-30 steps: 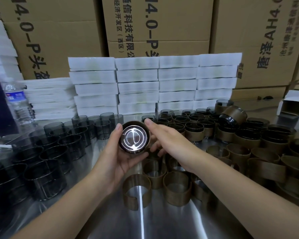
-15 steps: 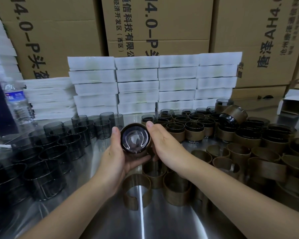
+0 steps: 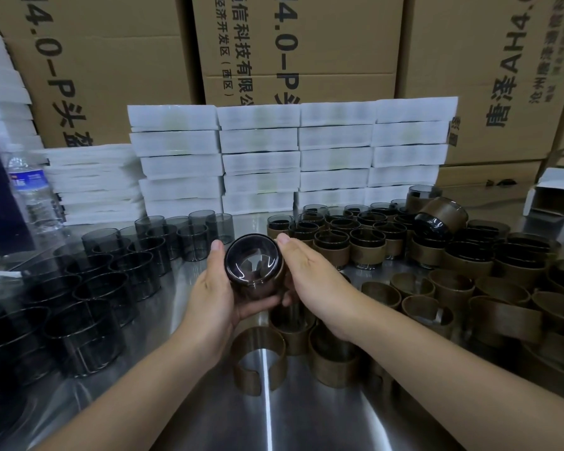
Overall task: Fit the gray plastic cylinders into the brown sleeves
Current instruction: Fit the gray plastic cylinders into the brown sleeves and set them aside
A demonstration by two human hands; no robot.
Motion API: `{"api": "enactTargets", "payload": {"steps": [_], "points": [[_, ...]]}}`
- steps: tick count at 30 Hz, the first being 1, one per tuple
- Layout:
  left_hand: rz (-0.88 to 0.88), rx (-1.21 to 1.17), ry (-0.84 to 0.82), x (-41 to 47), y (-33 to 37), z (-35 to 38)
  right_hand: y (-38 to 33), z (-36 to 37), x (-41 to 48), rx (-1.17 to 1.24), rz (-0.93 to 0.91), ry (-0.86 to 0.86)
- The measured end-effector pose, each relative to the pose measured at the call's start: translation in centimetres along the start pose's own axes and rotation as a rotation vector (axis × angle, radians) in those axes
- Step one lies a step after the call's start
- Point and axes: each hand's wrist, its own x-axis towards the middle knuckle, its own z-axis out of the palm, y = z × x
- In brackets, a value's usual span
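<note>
A smoky gray plastic cylinder (image 3: 253, 265) is held above the shiny metal surface (image 3: 274, 418), its long axis pointing at the camera. The left grip (image 3: 215, 288) curls beneath it and the right grip (image 3: 310, 275) clasps the opposite side, where a brown sleeve (image 3: 281, 268) seems partly fitted.

Right hand (image 3: 313, 284) fingertips hidden behind held cylinder (image 3: 253, 263); left-edge cylinders (image 3: 10, 336) blurred; carton (image 3: 339, 43) print cropped.

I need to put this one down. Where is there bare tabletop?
Bare table lies nearest you, between the gray cylinders at left and the empty brown sleeves at right. A narrow strip runs on toward the white boxes. Elsewhere is crowded.
</note>
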Motion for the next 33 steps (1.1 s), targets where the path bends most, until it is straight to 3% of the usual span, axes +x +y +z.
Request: {"api": "enactTargets", "payload": {"steps": [20, 29, 31, 33], "points": [[0.032, -0.036, -0.016, -0.2, 0.4, 0.1, -0.2, -0.2, 0.1, 0.101, 0.0, -0.049], [0.076, -0.005, -0.041, -0.3, 0.4, -0.1, -2.0, -2.2, 0.0, 0.502, 0.185, -0.307], [0.09, 0.076, -0.024, -0.2, 0.3, 0.0, -2.7, -3.4, 0.0, 0.443, 0.14, -0.242], [0.077, 0.145, -0.005, -0.1, 0.1, -0.1, -3.6, -5.0, 0.2, 0.188, 0.067, -0.086]]}}
